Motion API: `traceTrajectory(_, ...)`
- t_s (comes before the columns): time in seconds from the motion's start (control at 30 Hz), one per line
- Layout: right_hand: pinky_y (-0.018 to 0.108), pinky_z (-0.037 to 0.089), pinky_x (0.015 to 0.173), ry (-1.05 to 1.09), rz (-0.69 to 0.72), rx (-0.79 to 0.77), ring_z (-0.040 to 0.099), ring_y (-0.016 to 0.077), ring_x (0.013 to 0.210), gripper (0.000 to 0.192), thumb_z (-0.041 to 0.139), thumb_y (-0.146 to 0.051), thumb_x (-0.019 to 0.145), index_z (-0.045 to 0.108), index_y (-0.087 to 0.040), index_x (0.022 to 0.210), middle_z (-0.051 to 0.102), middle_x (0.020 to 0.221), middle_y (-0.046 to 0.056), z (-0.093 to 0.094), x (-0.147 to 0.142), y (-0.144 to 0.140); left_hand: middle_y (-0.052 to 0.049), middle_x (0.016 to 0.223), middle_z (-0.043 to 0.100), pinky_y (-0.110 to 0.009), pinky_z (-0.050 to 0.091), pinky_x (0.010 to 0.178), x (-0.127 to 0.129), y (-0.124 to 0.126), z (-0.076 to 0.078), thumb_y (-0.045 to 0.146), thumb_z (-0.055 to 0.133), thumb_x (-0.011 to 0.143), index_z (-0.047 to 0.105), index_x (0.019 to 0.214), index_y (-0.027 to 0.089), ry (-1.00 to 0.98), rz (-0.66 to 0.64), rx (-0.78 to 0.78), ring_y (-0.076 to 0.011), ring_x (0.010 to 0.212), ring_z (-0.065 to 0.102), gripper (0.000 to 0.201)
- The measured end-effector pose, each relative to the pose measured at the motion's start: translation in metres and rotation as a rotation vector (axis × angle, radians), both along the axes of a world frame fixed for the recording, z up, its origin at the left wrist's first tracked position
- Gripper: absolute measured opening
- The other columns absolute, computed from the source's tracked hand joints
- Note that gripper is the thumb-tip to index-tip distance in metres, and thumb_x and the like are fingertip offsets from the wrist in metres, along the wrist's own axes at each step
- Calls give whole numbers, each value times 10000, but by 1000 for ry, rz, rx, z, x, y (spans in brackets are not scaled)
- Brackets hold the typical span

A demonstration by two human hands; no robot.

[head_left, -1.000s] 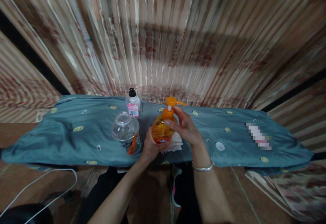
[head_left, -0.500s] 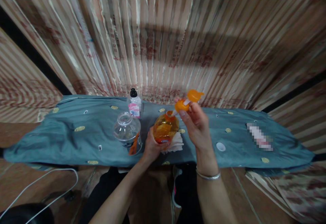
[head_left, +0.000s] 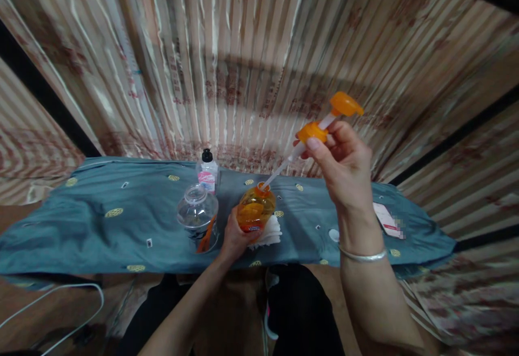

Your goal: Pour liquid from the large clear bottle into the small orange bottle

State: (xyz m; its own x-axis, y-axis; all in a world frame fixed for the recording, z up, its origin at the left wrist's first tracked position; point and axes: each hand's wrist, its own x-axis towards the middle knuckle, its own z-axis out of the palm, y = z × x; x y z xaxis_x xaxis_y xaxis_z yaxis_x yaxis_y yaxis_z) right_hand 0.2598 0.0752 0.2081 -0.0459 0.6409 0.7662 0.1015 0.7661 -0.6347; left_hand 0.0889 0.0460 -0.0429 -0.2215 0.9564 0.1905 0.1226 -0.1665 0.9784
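Observation:
My left hand (head_left: 236, 235) is closed around the lower side of an amber soap bottle (head_left: 256, 210), which leans a little on the cloth-covered surface. Above and to the right, my right hand (head_left: 344, 164) grips the orange collar of a pump dispenser (head_left: 313, 132) between thumb and fingers. The pump's pale dip tube slants down to the left, its lower end at the bottle's open mouth. Whether the tip is still inside the neck is hard to tell. A folded white cloth (head_left: 270, 234) lies beside and partly under the bottle.
Left of the bottle stands a clear, open-mouthed plastic jar (head_left: 197, 213). Behind it is a small bottle with a black cap (head_left: 207, 172). A white round lid (head_left: 334, 235) and a phone (head_left: 388, 220) lie to the right on the teal cloth (head_left: 133, 226). A striped curtain hangs behind.
My right hand has lifted the pump up and to the right, drawing much more of its tube out of the bottle. My left hand keeps its hold on the bottle. The view has shifted slightly.

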Motion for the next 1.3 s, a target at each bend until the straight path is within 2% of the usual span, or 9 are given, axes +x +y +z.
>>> traceTrajectory(0.2,280,596,704,14,-99,61,696,149,762,343,788,-517,838,625,-241,962,690,836,-24,4,5,-11,-100,1151,681,-513,498,994,0,1,2,340,919,491,560,1190,187,19,2,-20,-317,1103,658,800)
traceTrajectory(0.33,296,581,767,95,-230,113,687,153,806,334,818,-485,805,640,-231,929,685,845,-20,13,15,-25,-92,1147,686,-488,505,988,-1,1,6,344,919,487,567,1188,192,24,2,-18,-310,1107,660,799)
traceTrajectory(0.47,253,529,639,159,-305,107,601,111,616,338,859,-455,748,627,-221,827,650,724,-48,23,36,-39,-75,1132,694,-472,521,973,-1,0,8,366,918,490,574,1168,209,19,-3,-26,-309,1113,669,777)
traceTrajectory(0.67,221,379,462,317,-411,116,483,84,499,327,838,-421,743,595,-215,820,710,794,-10,20,86,-44,-67,1110,694,-490,520,980,-1,4,3,346,915,469,571,1137,220,15,21,-48,-317,1115,670,762)
traceTrajectory(0.8,258,478,538,257,-574,-5,561,115,531,407,844,-490,676,562,-229,813,549,655,-89,-16,126,-14,-70,1109,692,-509,510,993,-1,4,4,372,909,467,563,1136,221,14,24,-60,-319,1108,668,768)
traceTrajectory(0.87,293,519,591,140,-651,-74,619,148,591,405,820,-490,672,575,-223,853,587,704,-67,-46,142,9,-77,1113,690,-512,506,995,-1,3,6,393,905,462,555,1144,213,14,21,-66,-319,1099,668,788)
traceTrajectory(1.0,356,562,708,-419,-784,-221,716,238,758,308,685,-367,798,598,-188,1033,734,883,60,-108,157,52,-101,1143,683,-510,493,1011,-2,1,11,414,900,456,543,1163,195,14,19,-84,-326,1114,660,822)
traceTrajectory(1.1,325,561,810,-1051,-735,-361,747,240,938,312,523,-170,907,523,-148,1218,746,1096,147,-147,157,74,-104,1143,691,-499,508,995,-2,0,13,387,893,465,534,1178,190,10,13,-111,-315,1085,675,822)
traceTrajectory(1.3,275,549,828,-1329,-572,-428,755,247,988,241,529,10,866,594,-175,1007,761,1063,161,-196,158,97,-102,1169,693,-483,495,1014,-1,-1,14,384,897,454,529,1182,203,9,32,-140,-312,1121,664,836)
